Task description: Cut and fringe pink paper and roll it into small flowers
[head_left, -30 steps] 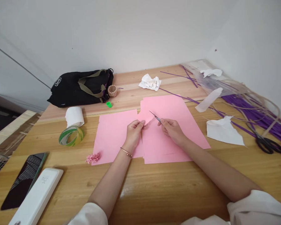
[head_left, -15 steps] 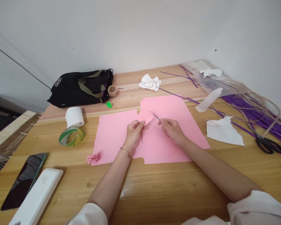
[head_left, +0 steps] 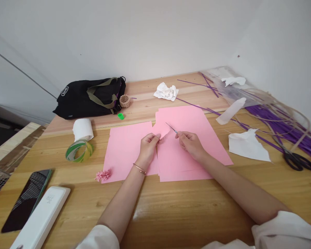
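Note:
Pinched between the thumb and fingers of my left hand [head_left: 148, 146] is a small piece of pink paper [head_left: 162, 129]. My right hand [head_left: 189, 143] is closed round a small slim tool [head_left: 171, 128], dark and pointed, perhaps small scissors; its handle is hidden by my fingers. The tip points up and left, over the paper piece's right side. Beneath both hands lie large pink sheets [head_left: 194, 122], with another pink sheet [head_left: 126, 145] on the left. A pink beaded cluster [head_left: 103, 175] rests at that sheet's lower left corner.
Left: black bag [head_left: 85, 97], woven cup [head_left: 124, 101], green cap [head_left: 121, 116], paper roll [head_left: 83, 129], tape roll [head_left: 79, 150], phone [head_left: 27, 200], white power bank [head_left: 41, 218]. Back: crumpled tissue [head_left: 166, 91]. Right: white paper [head_left: 248, 145], purple strips [head_left: 280, 126], black-handled scissors [head_left: 298, 161].

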Demonstrator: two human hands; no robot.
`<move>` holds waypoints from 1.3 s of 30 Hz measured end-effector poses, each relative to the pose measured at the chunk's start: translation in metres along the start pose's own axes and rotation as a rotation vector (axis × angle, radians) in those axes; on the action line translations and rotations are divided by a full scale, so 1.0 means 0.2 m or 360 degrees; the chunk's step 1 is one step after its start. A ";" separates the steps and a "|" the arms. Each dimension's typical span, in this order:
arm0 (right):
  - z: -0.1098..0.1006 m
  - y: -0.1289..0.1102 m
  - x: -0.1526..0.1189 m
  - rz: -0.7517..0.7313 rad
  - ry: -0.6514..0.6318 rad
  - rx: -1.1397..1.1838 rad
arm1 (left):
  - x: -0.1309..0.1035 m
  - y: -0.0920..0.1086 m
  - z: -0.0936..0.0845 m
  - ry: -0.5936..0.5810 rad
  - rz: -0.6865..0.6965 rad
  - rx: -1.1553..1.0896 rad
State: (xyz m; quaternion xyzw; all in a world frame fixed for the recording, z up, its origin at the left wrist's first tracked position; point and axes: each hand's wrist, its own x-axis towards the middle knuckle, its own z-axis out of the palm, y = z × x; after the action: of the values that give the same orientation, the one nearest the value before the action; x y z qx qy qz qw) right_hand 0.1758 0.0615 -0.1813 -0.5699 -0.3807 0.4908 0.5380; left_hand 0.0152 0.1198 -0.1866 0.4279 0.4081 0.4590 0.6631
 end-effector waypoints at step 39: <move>0.01 -0.02 -0.01 0.0024 0.0042 -0.0005 | 0.00 0.00 0.00 -0.0015 -0.0002 -0.0035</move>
State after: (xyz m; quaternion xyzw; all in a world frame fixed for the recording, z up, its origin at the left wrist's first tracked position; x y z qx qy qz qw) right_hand 0.1732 0.0613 -0.1771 -0.5800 -0.3701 0.4868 0.5382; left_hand 0.0153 0.1196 -0.1871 0.4226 0.4000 0.4611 0.6700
